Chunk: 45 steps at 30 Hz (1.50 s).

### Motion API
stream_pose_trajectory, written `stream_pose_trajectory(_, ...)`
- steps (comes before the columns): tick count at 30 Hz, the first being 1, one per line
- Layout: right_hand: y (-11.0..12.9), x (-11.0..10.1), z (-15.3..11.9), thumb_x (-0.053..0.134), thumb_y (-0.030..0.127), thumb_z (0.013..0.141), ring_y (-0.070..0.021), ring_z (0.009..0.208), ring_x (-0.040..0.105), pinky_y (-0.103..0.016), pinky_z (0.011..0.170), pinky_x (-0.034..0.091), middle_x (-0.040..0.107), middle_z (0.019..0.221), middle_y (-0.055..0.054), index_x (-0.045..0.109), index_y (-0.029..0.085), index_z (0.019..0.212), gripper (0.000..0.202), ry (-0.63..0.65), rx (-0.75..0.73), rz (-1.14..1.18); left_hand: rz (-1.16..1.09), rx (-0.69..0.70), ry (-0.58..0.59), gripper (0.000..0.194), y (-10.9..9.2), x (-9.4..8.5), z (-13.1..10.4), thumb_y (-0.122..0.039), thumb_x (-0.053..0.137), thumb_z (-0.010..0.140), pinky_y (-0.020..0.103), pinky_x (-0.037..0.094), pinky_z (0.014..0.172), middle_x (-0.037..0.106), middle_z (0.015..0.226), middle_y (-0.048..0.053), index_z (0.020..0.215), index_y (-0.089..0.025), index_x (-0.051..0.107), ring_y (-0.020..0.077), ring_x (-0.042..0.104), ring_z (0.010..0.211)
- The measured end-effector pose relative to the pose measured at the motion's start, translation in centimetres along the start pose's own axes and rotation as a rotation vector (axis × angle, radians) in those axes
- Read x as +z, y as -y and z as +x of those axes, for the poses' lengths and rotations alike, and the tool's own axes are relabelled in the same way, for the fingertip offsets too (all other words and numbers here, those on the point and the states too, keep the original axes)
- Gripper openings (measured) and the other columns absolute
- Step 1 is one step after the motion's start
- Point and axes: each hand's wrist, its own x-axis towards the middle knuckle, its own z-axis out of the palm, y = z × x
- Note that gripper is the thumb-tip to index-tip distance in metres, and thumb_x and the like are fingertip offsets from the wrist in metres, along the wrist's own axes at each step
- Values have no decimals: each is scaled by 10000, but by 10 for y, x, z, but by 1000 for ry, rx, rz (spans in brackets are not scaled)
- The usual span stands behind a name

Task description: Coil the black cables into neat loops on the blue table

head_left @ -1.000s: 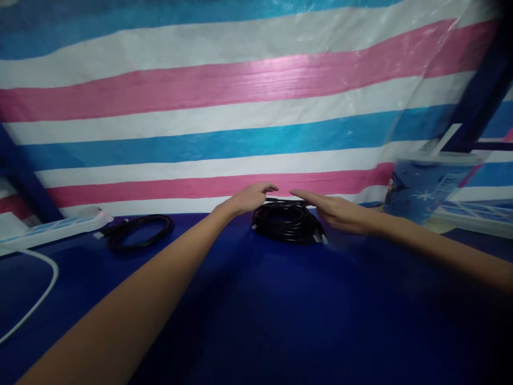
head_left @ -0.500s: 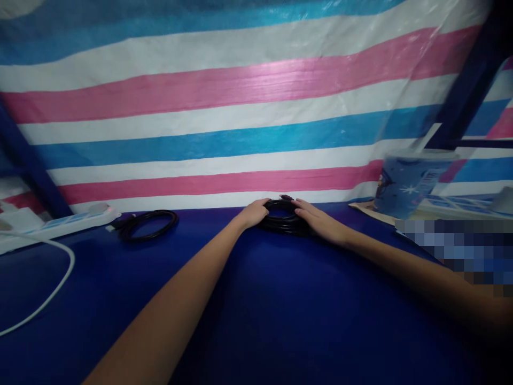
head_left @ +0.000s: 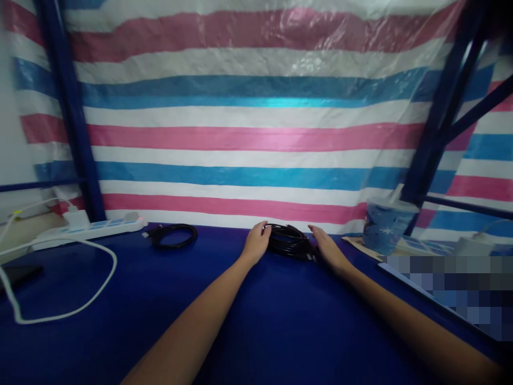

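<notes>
A coil of black cable [head_left: 286, 247] lies on the blue tabletop [head_left: 264, 321] near its back edge. Its plug end [head_left: 310, 257] shows at the front right of the coil. Along the coil's left side rests my left hand [head_left: 255, 245], fingers stretched forward and thumb near or against the cable; I cannot tell whether it touches. My right hand [head_left: 327, 249] is open to the right of the coil, a small gap between them. Further left lies a smaller, thinner black cable coil [head_left: 175, 245] with a connector at its left end.
On the left are a white power strip [head_left: 116, 229] with a plugged-in charger [head_left: 77, 218], a looping white cable [head_left: 114, 267] and a dark flat object [head_left: 20, 276]. A blue patterned cup [head_left: 387, 227] and a pixelated flat item [head_left: 444, 294] are on the right. Striped sheeting [head_left: 240, 139] hangs behind.
My right hand has come off the large cable coil and moved slightly right. My left hand has loosened at the coil's left side. The head view has tilted up and shifted left.
</notes>
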Motion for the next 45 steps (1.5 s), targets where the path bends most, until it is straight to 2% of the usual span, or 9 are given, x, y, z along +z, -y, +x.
stream_pose_trajectory(5, 19, -7, -16, 235, 437, 922, -306, 1206, 492, -533, 1015, 353, 546, 1234, -213, 544, 105, 1156, 510, -103, -109, -97, 213, 100, 14, 441, -11, -31, -35, -334, 246, 943, 323, 326, 1052, 492, 1352, 103, 1280, -149, 461, 181, 430, 1258)
stream_pose_trajectory(9, 48, -5, -41, 423, 368, 886, -307, 1204, 485, -532, 996, 363, 531, 1280, -165, 550, 171, 1186, 380, -77, -501, -319, 482, 193, 93, 295, 14, -106, -50, -316, 462, 865, 300, 228, 1098, 543, 1301, 26, 1127, -248, 578, 170, 427, 1252)
stream_pose_trajectory(13, 74, 2, -62, 454, 209, 884, -283, 1219, 480, -488, 959, 408, 514, 1320, -151, 512, 198, 1253, 374, -38, -1030, -675, 732, -84, -48, 418, 61, -185, -59, -361, 435, 854, 487, 249, 1047, 474, 1329, 203, 1182, -120, 531, 336, 378, 1272)
stream_pose_trajectory(16, 80, 4, -65, 456, 155, 871, -288, 1209, 489, -478, 946, 425, 532, 1300, -159, 539, 166, 1219, 357, 15, -1150, -762, 825, -223, -3, 387, 83, -206, -62, -423, 417, 839, 483, 379, 905, 590, 1131, 215, 974, -119, 614, 369, 520, 1104)
stream_pose_trajectory(22, 83, 2, -65, 428, 126, 870, -289, 1133, 542, -475, 880, 467, 576, 1230, -164, 596, 158, 1127, 309, 83, -1090, -700, 814, -202, 178, 400, 65, -181, -54, -470, 416, 805, 422, 409, 745, 644, 938, 209, 893, -120, 588, 356, 599, 896)
stream_pose_trajectory(27, 96, 6, -73, 403, 176, 894, -260, 1110, 550, -449, 893, 470, 595, 1172, -150, 584, 161, 1113, 285, 164, -917, -488, 597, -100, 437, 244, 14, -163, -62, -422, 584, 681, 255, 348, 546, 605, 716, 24, 730, -185, 552, 165, 555, 636)
stream_pose_trajectory(32, 105, 9, -81, 530, 407, 852, -248, 1177, 500, -433, 954, 440, 458, 1342, -146, 262, 212, 1409, 649, 334, -518, -128, -385, -76, 443, 207, -34, -153, -74, -393, 558, 774, 222, 258, 432, 313, 481, -85, 832, -205, 495, 60, 281, 394)
stream_pose_trajectory(38, 114, 0, -78, 409, 541, 876, -166, 748, 541, -296, 679, 456, 575, 797, -34, 586, 162, 917, 421, 590, -201, 142, -513, -181, 201, 254, -15, -120, -76, -270, 641, 708, 213, 341, 415, 358, 483, -98, 875, -195, 465, 49, 327, 369)
stream_pose_trajectory(45, 113, -6, -76, 437, 592, 833, -90, 545, 296, -234, 498, 242, 314, 581, 38, 365, 178, 594, 483, 618, -60, 199, -99, -116, 222, 216, 12, -98, -76, -347, 491, 813, 230, 385, 481, 570, 660, -28, 968, -197, 483, 96, 517, 472)
